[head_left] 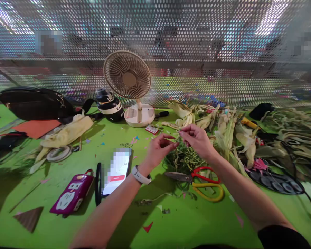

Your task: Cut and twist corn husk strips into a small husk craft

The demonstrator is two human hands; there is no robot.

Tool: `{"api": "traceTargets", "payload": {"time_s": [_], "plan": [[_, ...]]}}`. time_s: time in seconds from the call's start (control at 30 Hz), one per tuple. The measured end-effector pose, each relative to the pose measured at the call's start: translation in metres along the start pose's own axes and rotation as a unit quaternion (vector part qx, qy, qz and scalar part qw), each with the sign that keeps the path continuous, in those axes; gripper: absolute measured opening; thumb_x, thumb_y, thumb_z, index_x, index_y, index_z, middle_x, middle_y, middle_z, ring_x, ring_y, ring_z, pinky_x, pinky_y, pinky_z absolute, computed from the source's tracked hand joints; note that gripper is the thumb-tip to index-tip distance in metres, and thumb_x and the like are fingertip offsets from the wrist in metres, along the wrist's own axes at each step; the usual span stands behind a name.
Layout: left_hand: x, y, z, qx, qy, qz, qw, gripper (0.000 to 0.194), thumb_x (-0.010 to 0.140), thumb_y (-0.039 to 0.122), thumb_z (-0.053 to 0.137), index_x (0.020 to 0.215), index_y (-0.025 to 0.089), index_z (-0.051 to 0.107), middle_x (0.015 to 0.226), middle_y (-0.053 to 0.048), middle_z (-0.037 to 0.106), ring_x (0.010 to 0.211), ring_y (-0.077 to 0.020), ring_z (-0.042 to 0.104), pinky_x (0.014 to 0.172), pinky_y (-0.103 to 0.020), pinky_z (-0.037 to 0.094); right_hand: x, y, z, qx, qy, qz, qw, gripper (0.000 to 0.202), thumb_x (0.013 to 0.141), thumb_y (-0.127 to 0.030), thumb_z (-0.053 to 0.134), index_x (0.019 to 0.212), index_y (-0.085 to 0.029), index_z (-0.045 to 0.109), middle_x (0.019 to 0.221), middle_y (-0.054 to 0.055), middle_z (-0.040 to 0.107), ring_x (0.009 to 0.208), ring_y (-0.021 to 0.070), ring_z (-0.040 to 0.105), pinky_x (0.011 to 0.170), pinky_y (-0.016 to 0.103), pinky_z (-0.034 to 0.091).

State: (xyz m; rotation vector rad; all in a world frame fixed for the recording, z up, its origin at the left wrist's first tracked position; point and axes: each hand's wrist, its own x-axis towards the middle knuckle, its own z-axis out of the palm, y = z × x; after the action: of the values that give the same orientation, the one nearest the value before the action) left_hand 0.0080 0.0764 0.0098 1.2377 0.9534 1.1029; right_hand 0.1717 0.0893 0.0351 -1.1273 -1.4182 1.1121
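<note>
My left hand [159, 150], a pale watch band on its wrist, is curled with thumb and fingertips drawn close together. Just right of it, my right hand [197, 138] pinches with thumb and forefinger. Whatever lies between the fingertips of either hand is too small to make out. Beneath both hands is a tangled heap of thin green strands [189, 157]. Scissors [191, 177] with one red and one yellow handle lie just in front of the heap, touched by neither hand. Dried corn husks [226, 135] spread behind and right of my right hand.
A fan [129, 79] and a dark bottle [110, 105] stand before the perforated metal screen. A phone [118, 171] and a purple case [72, 193] lie left of my left forearm. Tape [59, 154] sits further left. A black palette-like tray [277, 181] lies right.
</note>
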Motion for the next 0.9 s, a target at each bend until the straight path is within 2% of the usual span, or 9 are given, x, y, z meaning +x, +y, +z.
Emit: {"api": "traceTargets", "payload": {"time_s": [0.1, 0.2, 0.3, 0.43, 0.53, 0.67, 0.77, 0.9], "plan": [[-0.0011, -0.0044, 0.0033, 0.047, 0.023, 0.034, 0.998, 0.035, 0.062, 0.033, 0.079, 0.088, 0.015, 0.064, 0.064, 0.001, 0.065, 0.057, -0.0099, 0.057, 0.055, -0.021, 0.044, -0.0012, 0.0011, 0.0027, 0.004, 0.001, 0.002, 1.0, 0.033, 0.071, -0.046, 0.068, 0.078, -0.017, 0.054, 0.053, -0.005, 0.053, 0.044, 0.0068, 0.046, 0.04, 0.02, 0.04], [-0.0027, -0.0079, 0.0051, 0.1, 0.049, 0.068, 0.991, 0.029, 0.065, 0.034, 0.077, 0.084, 0.015, 0.066, 0.069, -0.001, 0.067, 0.059, -0.0112, 0.057, 0.056, -0.022, 0.045, -0.0032, 0.001, 0.0061, 0.007, 0.001, 0.011, 1.0, 0.032, 0.072, -0.046, 0.067, 0.078, -0.017, 0.055, 0.054, -0.005, 0.053, 0.043, 0.0066, 0.046, 0.04, 0.02, 0.039], [-0.0039, -0.0091, 0.0047, 0.146, 0.045, 0.105, 0.983, 0.023, 0.074, 0.037, 0.069, 0.08, 0.016, 0.067, 0.074, -0.003, 0.069, 0.065, -0.0132, 0.059, 0.061, -0.024, 0.047, -0.0047, 0.0009, 0.0076, 0.004, 0.0, 0.017, 1.0, 0.032, 0.072, -0.046, 0.067, 0.076, -0.017, 0.055, 0.055, -0.005, 0.054, 0.044, 0.0069, 0.047, 0.039, 0.02, 0.038], [-0.0041, -0.0074, 0.0028, 0.185, 0.033, 0.134, 0.973, 0.024, 0.079, 0.039, 0.063, 0.076, 0.016, 0.066, 0.068, -0.002, 0.066, 0.062, -0.0129, 0.058, 0.061, -0.024, 0.045, -0.005, 0.0014, 0.0059, 0.007, -0.011, 0.025, 1.0, 0.032, 0.071, -0.046, 0.068, 0.077, -0.017, 0.056, 0.053, -0.005, 0.054, 0.044, 0.007, 0.047, 0.039, 0.019, 0.038], [-0.003, -0.0074, 0.0021, 0.129, 0.021, 0.11, 0.985, 0.024, 0.076, 0.04, 0.066, 0.075, 0.016, 0.066, 0.067, -0.002, 0.066, 0.062, -0.0129, 0.058, 0.061, -0.024, 0.046, -0.0044, 0.0021, 0.0043, 0.05, -0.025, 0.035, 0.998, 0.033, 0.07, -0.046, 0.069, 0.077, -0.017, 0.056, 0.051, -0.006, 0.053, 0.04, 0.0057, 0.044, 0.038, 0.019, 0.036], [-0.0014, -0.0104, 0.0026, 0.001, -0.016, 0.034, 0.999, 0.029, 0.07, 0.043, 0.071, 0.08, 0.016, 0.065, 0.067, -0.002, 0.066, 0.061, -0.0133, 0.061, 0.061, -0.026, 0.05, -0.004, 0.0038, 0.0033, 0.102, -0.048, 0.049, 0.992, 0.034, 0.069, -0.046, 0.071, 0.077, -0.017, 0.055, 0.05, -0.007, 0.052, 0.039, 0.0046, 0.041, 0.039, 0.018, 0.033], [-0.0012, -0.0106, 0.0029, 0.003, -0.019, 0.03, 0.999, 0.031, 0.07, 0.045, 0.071, 0.076, 0.016, 0.065, 0.063, -0.001, 0.065, 0.058, -0.0124, 0.059, 0.057, -0.025, 0.048, -0.0042, 0.0046, 0.0017, 0.107, -0.061, 0.052, 0.991, 0.036, 0.07, -0.047, 0.071, 0.079, -0.017, 0.054, 0.051, -0.007, 0.051, 0.04, 0.0049, 0.042, 0.04, 0.019, 0.033], [-0.0001, -0.0091, 0.0012, -0.002, 0.004, 0.038, 0.999, 0.029, 0.069, 0.044, 0.072, 0.071, 0.016, 0.064, 0.06, -0.001, 0.065, 0.056, -0.0118, 0.058, 0.057, -0.024, 0.047, -0.0045, 0.0033, -0.0018, 0.08, -0.078, 0.035, 0.993, 0.039, 0.079, -0.054, 0.06, 0.092, -0.017, 0.056, 0.059, -0.005, 0.056, 0.045, 0.0066, 0.048, 0.042, 0.02, 0.036]]}}
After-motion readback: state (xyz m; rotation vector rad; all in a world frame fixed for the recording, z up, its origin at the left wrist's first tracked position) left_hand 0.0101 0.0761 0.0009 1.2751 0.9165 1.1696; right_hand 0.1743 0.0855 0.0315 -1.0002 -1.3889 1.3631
